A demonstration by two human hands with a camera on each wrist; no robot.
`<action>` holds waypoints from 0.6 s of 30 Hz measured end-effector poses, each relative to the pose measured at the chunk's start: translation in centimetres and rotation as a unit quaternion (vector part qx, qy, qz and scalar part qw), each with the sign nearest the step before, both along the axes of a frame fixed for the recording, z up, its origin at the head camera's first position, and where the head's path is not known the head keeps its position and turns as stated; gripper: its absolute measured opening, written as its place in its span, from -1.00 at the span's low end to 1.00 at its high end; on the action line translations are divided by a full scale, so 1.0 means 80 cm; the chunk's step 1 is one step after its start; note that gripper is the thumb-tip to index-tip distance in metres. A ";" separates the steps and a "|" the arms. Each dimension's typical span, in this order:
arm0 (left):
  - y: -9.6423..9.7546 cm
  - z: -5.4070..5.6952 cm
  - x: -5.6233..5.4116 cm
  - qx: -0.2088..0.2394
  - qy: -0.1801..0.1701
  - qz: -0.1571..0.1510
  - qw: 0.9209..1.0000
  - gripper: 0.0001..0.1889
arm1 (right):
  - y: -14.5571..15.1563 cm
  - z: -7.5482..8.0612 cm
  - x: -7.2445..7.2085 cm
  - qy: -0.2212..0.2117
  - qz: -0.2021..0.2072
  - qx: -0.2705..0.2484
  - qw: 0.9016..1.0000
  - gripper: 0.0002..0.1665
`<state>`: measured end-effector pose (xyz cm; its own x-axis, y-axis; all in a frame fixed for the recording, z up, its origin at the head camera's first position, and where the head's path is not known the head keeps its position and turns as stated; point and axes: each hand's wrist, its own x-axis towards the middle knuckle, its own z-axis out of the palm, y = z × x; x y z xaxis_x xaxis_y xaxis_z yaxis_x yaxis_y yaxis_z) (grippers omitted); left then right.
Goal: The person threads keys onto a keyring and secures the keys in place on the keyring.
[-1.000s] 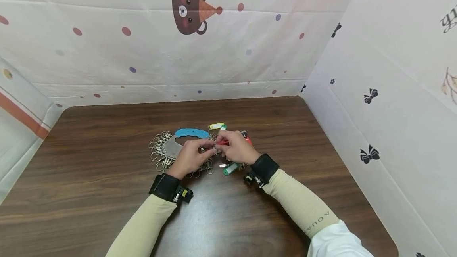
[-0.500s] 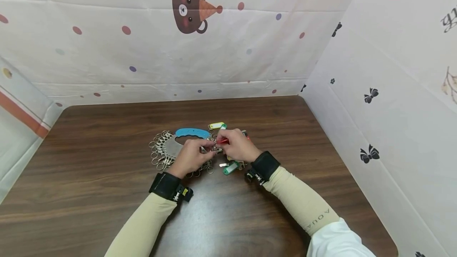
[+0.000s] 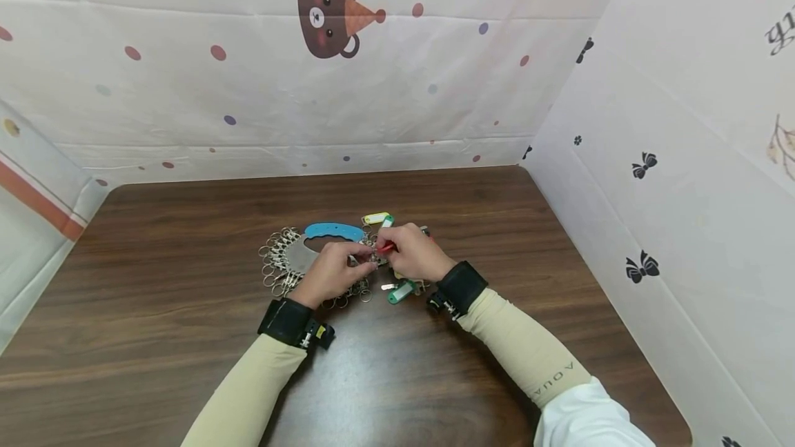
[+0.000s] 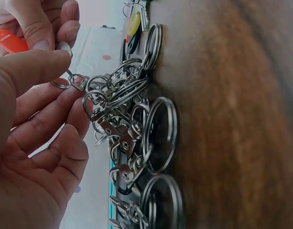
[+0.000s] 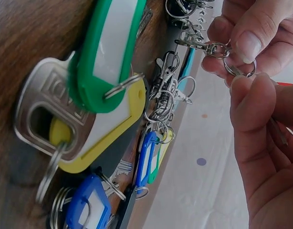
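Observation:
A grey metal key holder with a blue handle lies on the table, its edge lined with snap hooks and split rings. At its right end my left hand pinches a split ring that hangs from one of the hooks. My right hand meets it there, fingertips at the same ring, and holds a red key tag. In the right wrist view only a sliver of that red tag shows behind the fingers. The joint between tag and ring is mostly hidden by fingertips.
Several tagged keys lie right of the holder: a green tag near my right wrist, a yellow tag beyond the hands, and blue tags in the right wrist view. White printed sheets stand behind the brown table and along its right.
The red tag has turned slightly within my right fingers. My right hand has shifted a little and now covers more of another red item behind it. My left hand stays nearly still.

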<state>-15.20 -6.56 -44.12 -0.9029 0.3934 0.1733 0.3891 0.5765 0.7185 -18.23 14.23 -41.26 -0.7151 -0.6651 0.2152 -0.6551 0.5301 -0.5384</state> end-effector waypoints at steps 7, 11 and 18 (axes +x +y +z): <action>-0.001 0.000 -0.001 -0.005 -0.019 -0.005 1.000 -0.73 | 0.001 0.002 0.000 -0.009 -0.003 0.002 1.000 -0.75; -0.002 -0.001 -0.002 -0.001 -0.027 -0.012 1.000 -0.74 | 0.002 0.005 -0.001 -0.017 0.002 0.004 1.000 -0.75; -0.001 0.000 -0.003 0.013 -0.029 -0.027 0.999 -0.72 | 0.003 0.018 -0.009 -0.032 0.013 0.046 0.998 -0.78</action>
